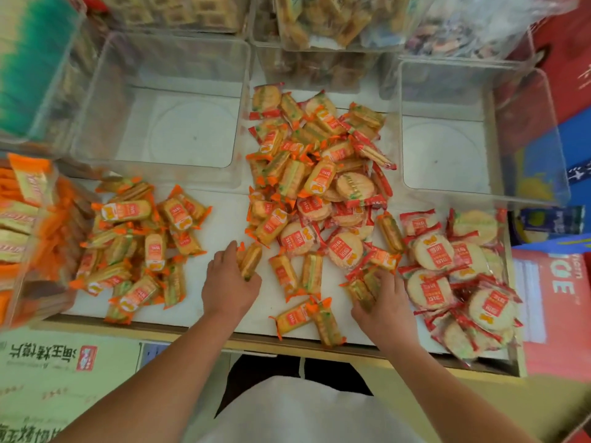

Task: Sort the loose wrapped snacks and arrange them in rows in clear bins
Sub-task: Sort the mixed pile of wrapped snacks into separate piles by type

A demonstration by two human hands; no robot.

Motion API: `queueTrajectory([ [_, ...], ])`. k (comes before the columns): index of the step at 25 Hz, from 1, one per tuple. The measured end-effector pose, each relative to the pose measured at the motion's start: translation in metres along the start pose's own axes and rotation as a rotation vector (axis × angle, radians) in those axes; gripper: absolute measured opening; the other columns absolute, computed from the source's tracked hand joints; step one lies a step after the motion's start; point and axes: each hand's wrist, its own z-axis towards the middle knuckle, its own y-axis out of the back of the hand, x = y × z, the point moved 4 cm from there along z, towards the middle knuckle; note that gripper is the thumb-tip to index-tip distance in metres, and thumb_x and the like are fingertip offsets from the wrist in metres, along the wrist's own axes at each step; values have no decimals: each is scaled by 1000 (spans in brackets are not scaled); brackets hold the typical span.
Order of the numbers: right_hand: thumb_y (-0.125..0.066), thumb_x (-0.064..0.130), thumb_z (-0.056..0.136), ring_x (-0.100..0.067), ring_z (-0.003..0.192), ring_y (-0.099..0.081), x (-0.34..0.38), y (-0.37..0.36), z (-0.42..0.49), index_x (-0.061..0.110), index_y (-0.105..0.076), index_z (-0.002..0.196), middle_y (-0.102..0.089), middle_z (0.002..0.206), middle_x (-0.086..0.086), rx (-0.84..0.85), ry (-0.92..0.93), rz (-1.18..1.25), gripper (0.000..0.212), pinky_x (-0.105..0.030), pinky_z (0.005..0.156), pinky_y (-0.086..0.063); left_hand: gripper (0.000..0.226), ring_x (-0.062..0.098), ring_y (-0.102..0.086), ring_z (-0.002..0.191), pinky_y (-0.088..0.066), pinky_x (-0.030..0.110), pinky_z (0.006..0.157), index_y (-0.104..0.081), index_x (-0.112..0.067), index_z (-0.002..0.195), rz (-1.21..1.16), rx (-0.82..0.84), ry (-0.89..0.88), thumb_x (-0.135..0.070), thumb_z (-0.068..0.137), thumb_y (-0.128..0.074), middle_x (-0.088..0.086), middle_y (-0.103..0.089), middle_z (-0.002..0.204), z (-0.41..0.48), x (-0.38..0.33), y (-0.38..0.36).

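On the white desk (224,215), a jumbled pile of orange-wrapped packs (140,244) lies at the left, too many to count. The left hand (230,282) curls round one oblong pack (251,259), its long axis pointing away from the person. The right hand (380,302) grips a bundle of packs (359,287), their number hidden by its fingers. Red-wrapped round crackers (460,270) lie rightmost.

A red carton (556,282) lettered ICE is standing well right of the right hand's fingers (387,278). A blue box (577,142) is sitting farther back. A printed cardboard carton (64,362) is lying left of the left hand's fingers (228,251), nearer the person.
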Motion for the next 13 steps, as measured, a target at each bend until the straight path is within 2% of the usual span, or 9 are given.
queueTrajectory([
  [2,-79,34,80,-31,130,-44,-4,-1,-2,14,-34,148,-43,141,-9,20,52,-45,84,-45,101,-47,81,30,-54,127,-52,45,95,-37,-21,155,-104,-32,8,-30,83,-75,6,-55,141,-21,-2,8],
  [5,-80,37,80,-34,132,-39,-11,-1,-1,12,-31,151,-43,139,-13,60,33,-62,90,-46,104,-44,73,21,-63,112,-54,37,88,-41,-32,146,-90,79,-35,-46,83,-76,-6,-64,124,-71,-28,-8],
  [8,-80,38,78,-34,135,-37,-18,7,2,14,-31,152,-41,140,-11,92,-37,41,92,-50,105,-43,73,14,-53,118,-55,37,90,-36,-39,149,48,167,-174,-53,85,-68,-12,-54,135,-109,-47,-49],
  [11,-82,41,75,-25,130,-44,-16,18,-6,18,-34,152,-43,136,-3,83,16,140,95,-45,106,-46,74,16,-50,115,-57,38,78,-29,-41,153,173,113,-171,-51,88,-64,-8,-50,132,-111,-40,-65],
  [13,-86,42,72,-16,123,-50,-6,17,-17,19,-39,149,-45,132,2,160,19,307,94,-38,105,-49,73,17,-54,110,-57,37,72,-30,-40,153,228,83,-157,-53,89,-62,-8,-55,123,-104,-38,-67],
])
